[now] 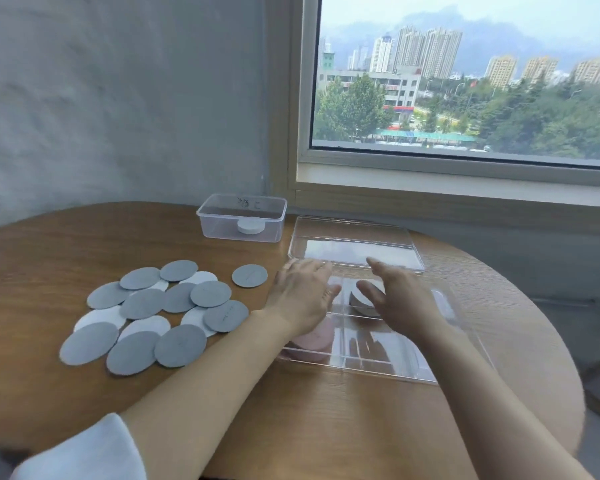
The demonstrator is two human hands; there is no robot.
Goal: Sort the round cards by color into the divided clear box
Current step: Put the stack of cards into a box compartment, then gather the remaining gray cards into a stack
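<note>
Head | left hand (302,294), right hand (400,301) spread over divided clear box (413,370) | round cards (142,303) lie leftward

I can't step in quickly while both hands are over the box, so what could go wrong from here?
The grey stack under the right hand looks tilted, so it may topple toward the pink stack. In the loose pile, grey cards overlap white ones, so a grab may lift both colors.
</note>
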